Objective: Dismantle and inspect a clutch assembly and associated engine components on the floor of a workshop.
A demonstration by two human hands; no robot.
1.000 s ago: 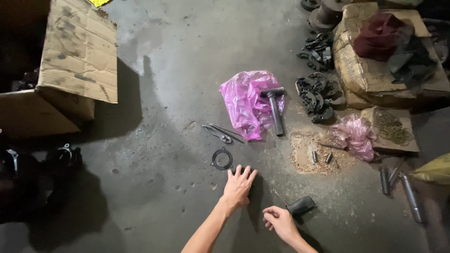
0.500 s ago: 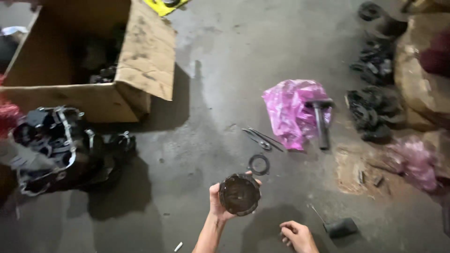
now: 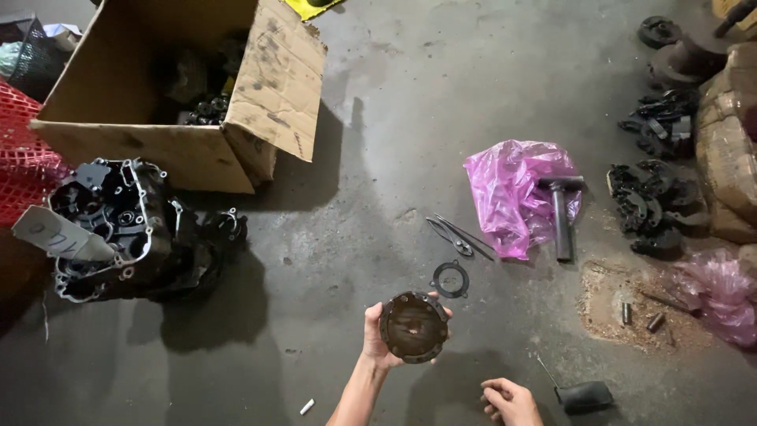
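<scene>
My left hand (image 3: 377, 341) grips a round, dark, greasy metal cover plate (image 3: 413, 326) and holds it up over the concrete floor. My right hand (image 3: 511, 401) rests low near the frame's bottom edge with fingers curled and nothing in it, next to a small black block-shaped part (image 3: 585, 396). Just beyond the plate a thin black ring gasket (image 3: 450, 279) lies on the floor. Pliers (image 3: 459, 237) lie further out beside a pink plastic bag (image 3: 514, 194) with a hammer (image 3: 561, 214) on it.
A black engine case (image 3: 118, 229) sits at the left in front of an open cardboard box (image 3: 236, 102) of dark parts. Black metal parts (image 3: 653, 197) are piled at the right, by another pink bag (image 3: 719, 292) and small pins (image 3: 639, 317) on a rusty patch.
My left hand was flat on the floor a second ago; it now holds the round plate lifted. The view has swung left, bringing the engine case and box into sight.
</scene>
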